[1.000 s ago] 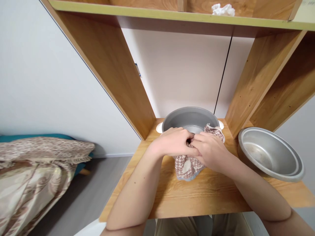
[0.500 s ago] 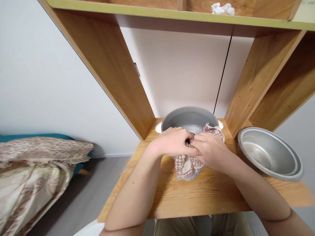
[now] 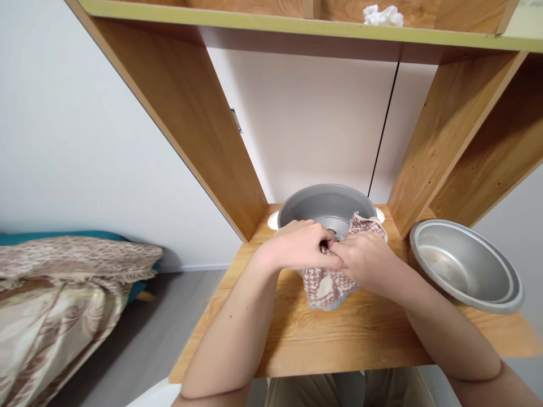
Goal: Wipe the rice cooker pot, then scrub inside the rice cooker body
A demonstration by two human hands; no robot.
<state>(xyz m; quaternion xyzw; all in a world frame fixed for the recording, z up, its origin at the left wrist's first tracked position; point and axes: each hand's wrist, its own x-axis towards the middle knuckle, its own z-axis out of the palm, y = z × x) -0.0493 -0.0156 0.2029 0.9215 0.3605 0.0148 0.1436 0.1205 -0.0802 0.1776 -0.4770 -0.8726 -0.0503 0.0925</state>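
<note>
A wide grey pot (image 3: pixel 326 198) with white side handles stands at the back of the wooden surface. Over its near rim hangs a brown-and-white patterned cloth (image 3: pixel 328 288), whose upper corner reaches the right handle. My right hand (image 3: pixel 365 257) is closed on the cloth, its fingers bent against the rim. My left hand (image 3: pixel 301 243) lies over the near left rim, thumb stretched along the cloth and touching the right hand. It looks closed on the cloth at the rim, though its fingertips are hidden inside the pot.
To the right sits a silver metal bowl (image 3: pixel 466 265), near an upright wooden panel (image 3: pixel 449 130). A shelf (image 3: pixel 271 25) with crumpled white tissue (image 3: pixel 383 16) crosses above. Left of the wooden surface (image 3: pixel 352 339), a patterned blanket (image 3: pixel 72 299) covers a low piece of furniture.
My right hand and the cloth have shifted very slightly, the cloth's hanging lower part moving a little to the right. My left hand, pot and bowl stay put.
</note>
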